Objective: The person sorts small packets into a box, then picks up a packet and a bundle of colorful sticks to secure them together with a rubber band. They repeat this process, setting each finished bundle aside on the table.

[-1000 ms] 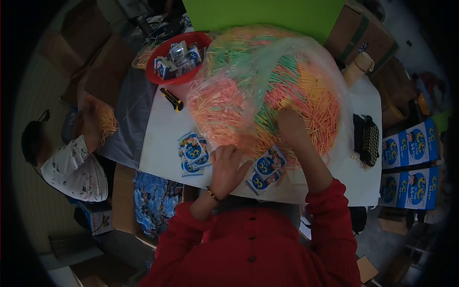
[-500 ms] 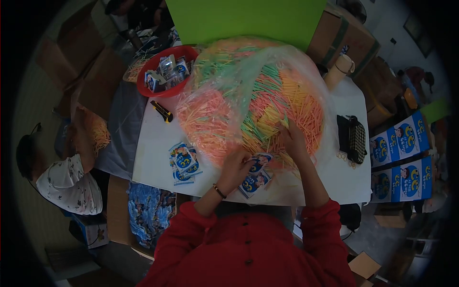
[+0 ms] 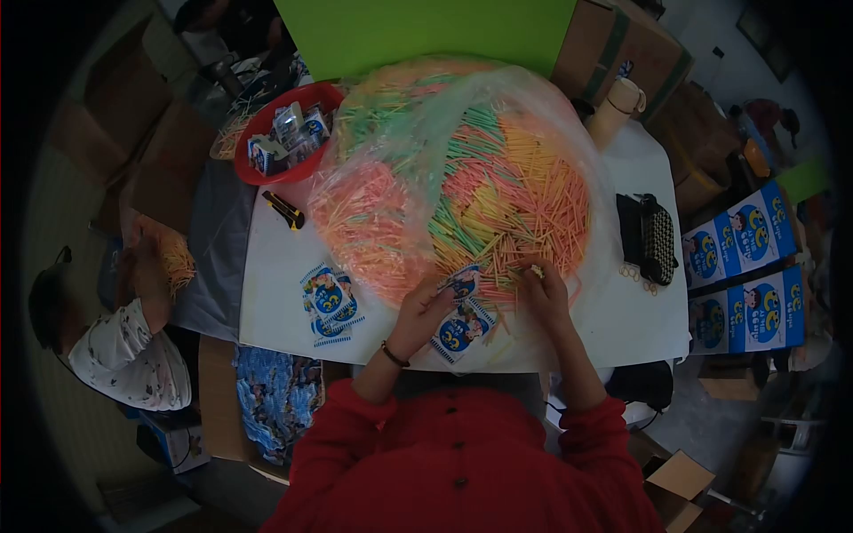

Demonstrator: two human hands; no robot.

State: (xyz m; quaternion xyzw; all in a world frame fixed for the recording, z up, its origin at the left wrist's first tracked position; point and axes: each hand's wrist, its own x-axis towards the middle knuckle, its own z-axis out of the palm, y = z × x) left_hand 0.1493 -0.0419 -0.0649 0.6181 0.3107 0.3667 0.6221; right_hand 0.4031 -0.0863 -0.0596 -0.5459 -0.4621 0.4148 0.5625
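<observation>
Your left hand [image 3: 419, 318] pinches one blue-and-white printed plastic packet [image 3: 462, 282] between thumb and fingers, over the white table [image 3: 267, 306]. Your right hand [image 3: 545, 298] has its fingertips pressed together on thin pale sticks [image 3: 537, 271], too small to count, by one big clear plastic bag [image 3: 433, 169].

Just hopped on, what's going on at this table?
The wearer's left hand holds a printed packet. The right hand pinches what look like thin sticks, near a big plastic bag full of coloured ones. More packets lie on the white table, some close by the left hand, others farther left.
</observation>
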